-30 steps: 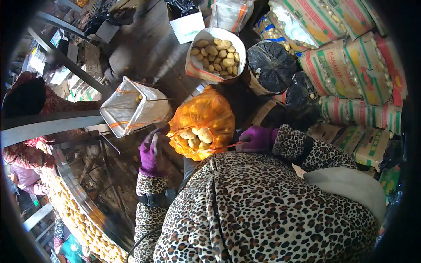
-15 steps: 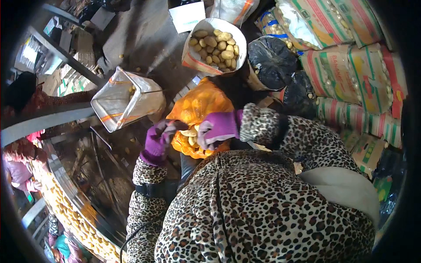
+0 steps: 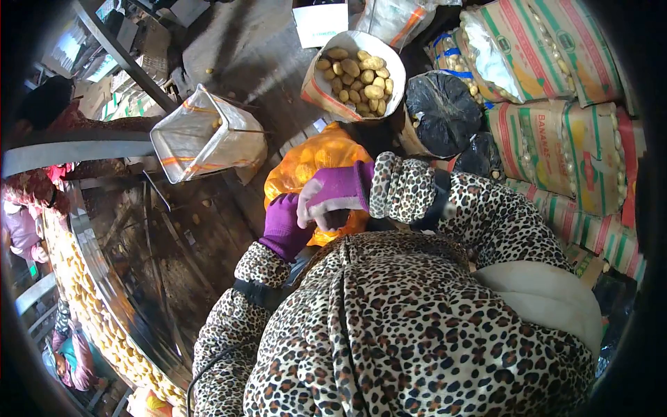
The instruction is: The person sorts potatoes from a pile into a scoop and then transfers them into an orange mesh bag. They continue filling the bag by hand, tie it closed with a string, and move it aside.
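An orange mesh bag (image 3: 303,158) filled with potatoes stands upright right in front of my body. Both my hands wear purple gloves and meet at the near side of the bag. My left hand (image 3: 286,221) is closed at the bag's edge, its fingertips partly covered by the other hand. Curled fingers of my right hand (image 3: 332,200) grip the bag's mouth and touch the left hand. The gathered edge between the hands is mostly hidden.
Beyond the bag is a white sack (image 3: 358,76) of potatoes. A propped-open white sack (image 3: 208,135) stands left. Black plastic-covered bundles (image 3: 445,115) and stacked banana cartons (image 3: 556,149) are on the right. Potatoes fill a curved conveyor (image 3: 97,306) at left, with other people beside it.
My hands have come together over the bag's mouth, covering the potatoes that showed there. The left hand moved right, toward the right hand. The view has shifted slightly.
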Available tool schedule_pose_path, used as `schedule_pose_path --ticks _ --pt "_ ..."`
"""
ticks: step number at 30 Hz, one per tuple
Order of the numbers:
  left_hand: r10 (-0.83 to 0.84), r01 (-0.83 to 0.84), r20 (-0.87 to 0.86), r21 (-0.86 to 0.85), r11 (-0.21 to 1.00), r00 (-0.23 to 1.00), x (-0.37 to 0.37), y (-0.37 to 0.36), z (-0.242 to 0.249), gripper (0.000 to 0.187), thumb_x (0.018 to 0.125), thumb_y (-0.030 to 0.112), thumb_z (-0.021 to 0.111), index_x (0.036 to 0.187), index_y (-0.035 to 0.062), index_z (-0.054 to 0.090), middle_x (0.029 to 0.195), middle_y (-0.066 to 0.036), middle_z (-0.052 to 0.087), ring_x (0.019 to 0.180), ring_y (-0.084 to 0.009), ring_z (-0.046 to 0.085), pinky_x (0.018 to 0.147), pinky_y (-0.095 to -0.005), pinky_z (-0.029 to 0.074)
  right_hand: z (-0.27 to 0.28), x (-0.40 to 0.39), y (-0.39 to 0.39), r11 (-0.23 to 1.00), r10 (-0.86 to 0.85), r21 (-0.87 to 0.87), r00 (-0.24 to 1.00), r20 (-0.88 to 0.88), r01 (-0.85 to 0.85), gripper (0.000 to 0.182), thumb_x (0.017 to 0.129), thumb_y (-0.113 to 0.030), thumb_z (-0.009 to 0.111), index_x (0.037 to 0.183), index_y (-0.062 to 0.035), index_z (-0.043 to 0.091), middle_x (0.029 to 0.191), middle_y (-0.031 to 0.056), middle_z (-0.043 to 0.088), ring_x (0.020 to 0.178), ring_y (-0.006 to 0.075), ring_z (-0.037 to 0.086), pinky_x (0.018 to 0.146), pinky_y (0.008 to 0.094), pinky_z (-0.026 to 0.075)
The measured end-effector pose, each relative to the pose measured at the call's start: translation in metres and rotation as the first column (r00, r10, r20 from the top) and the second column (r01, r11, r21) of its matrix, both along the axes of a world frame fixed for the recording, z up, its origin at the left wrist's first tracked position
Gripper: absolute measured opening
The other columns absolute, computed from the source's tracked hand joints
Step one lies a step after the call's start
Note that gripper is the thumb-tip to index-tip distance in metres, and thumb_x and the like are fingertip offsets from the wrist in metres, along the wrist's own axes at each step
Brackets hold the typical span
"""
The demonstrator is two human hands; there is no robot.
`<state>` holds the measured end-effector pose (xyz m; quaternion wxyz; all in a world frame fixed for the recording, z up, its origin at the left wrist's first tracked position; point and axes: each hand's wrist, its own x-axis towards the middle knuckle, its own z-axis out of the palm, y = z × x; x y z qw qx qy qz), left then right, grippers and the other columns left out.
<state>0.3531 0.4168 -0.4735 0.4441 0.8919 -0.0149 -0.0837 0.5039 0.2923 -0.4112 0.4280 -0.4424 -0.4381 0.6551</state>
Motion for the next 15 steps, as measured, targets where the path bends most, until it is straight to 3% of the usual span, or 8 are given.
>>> schedule_pose_path --ticks 3,4,5,7,8,11,13,15 --pt "0.221 -0.232 0.123 0.081 0.969 0.967 -0.004 -0.004 -0.019 0.018 0.070 0.018 0.065 0.083 0.0071 0.063 0.074 -0.013 0.062 0.076 -0.0338 0.061 0.067 -0.0424 0.048 0.012 0.000 0.007 0.983 0.035 -0.183 0.990 0.137 -0.010 0.022 0.090 -0.017 0.058 0.100 0.0024 0.064 0.087 0.0067 0.066 0.075 0.0152 0.065 0.071 0.0268 0.051" --pt "0.257 -0.283 0.228 0.089 0.955 0.939 -0.007 0.000 -0.027 0.016 0.071 0.018 0.063 0.084 0.0079 0.064 0.077 -0.013 0.064 0.075 -0.0332 0.062 0.066 -0.0431 0.048 0.011 0.005 0.010 0.908 0.024 -0.413 0.977 0.211 0.067 0.022 0.086 -0.018 0.061 0.099 0.0002 0.064 0.086 0.0064 0.067 0.075 0.0145 0.065 0.070 0.0270 0.051" --pt "0.276 -0.298 0.273 0.045 0.953 0.922 -0.009 0.005 -0.027 0.017 0.071 0.016 0.062 0.086 0.0075 0.064 0.079 -0.013 0.064 0.075 -0.0332 0.062 0.066 -0.0427 0.048 0.014 0.017 0.011 0.965 0.060 -0.256 0.891 0.450 0.064 0.025 0.083 -0.019 0.063 0.101 -0.0023 0.064 0.086 0.0074 0.067 0.075 0.0161 0.065 0.069 0.0292 0.051" --pt "0.324 -0.333 0.357 -0.038 0.942 0.876 -0.013 0.008 -0.018 0.018 0.072 0.011 0.061 0.089 0.0067 0.065 0.082 -0.013 0.065 0.075 -0.0333 0.062 0.066 -0.0419 0.049 -0.009 0.038 -0.008 0.926 -0.268 0.044 0.569 0.777 0.375 0.030 0.080 -0.022 0.065 0.105 -0.0049 0.063 0.087 0.0087 0.067 0.078 0.0182 0.065 0.069 0.0307 0.051" --pt "0.351 -0.342 0.370 -0.090 0.935 0.860 -0.017 0.010 -0.006 0.025 0.071 0.002 0.061 0.095 0.0054 0.065 0.082 -0.013 0.065 0.074 -0.0331 0.062 0.066 -0.0392 0.049 0.006 0.041 -0.010 0.918 -0.171 -0.047 0.501 0.848 0.394 0.033 0.078 -0.025 0.067 0.106 -0.0071 0.063 0.087 0.0109 0.066 0.078 0.0232 0.065 0.070 0.0332 0.051" --pt "0.464 -0.368 0.323 -0.316 0.875 0.825 -0.021 0.010 0.000 0.030 0.068 -0.003 0.062 0.097 0.0042 0.064 0.081 -0.013 0.064 0.074 -0.0326 0.062 0.066 -0.0375 0.049 0.004 0.021 -0.010 0.992 0.100 -0.118 0.284 0.954 0.045 0.061 0.070 -0.037 0.072 0.125 -0.0166 0.054 0.114 0.0147 0.058 0.105 0.0318 0.057 0.087 0.0423 0.046" --pt "0.444 -0.357 0.384 -0.277 0.892 0.810 -0.023 0.010 -0.002 0.029 0.069 -0.003 0.061 0.097 0.0039 0.064 0.081 -0.013 0.064 0.074 -0.0318 0.062 0.066 -0.0382 0.049 -0.019 0.002 -0.003 0.994 0.090 -0.066 0.293 0.952 -0.090 0.075 0.067 -0.043 0.072 0.133 -0.0197 0.046 0.126 0.0136 0.051 0.115 0.0332 0.050 0.095 0.0463 0.040" --pt "0.426 -0.359 0.467 -0.230 0.904 0.774 -0.020 0.006 0.005 0.028 0.069 -0.002 0.061 0.096 0.0039 0.064 0.082 -0.013 0.064 0.075 -0.0319 0.062 0.066 -0.0386 0.049 -0.045 -0.011 0.001 0.995 -0.076 0.086 0.179 0.981 -0.049 0.067 0.074 -0.043 0.066 0.133 -0.0204 0.046 0.127 0.0127 0.052 0.113 0.0346 0.050 0.095 0.0494 0.039"
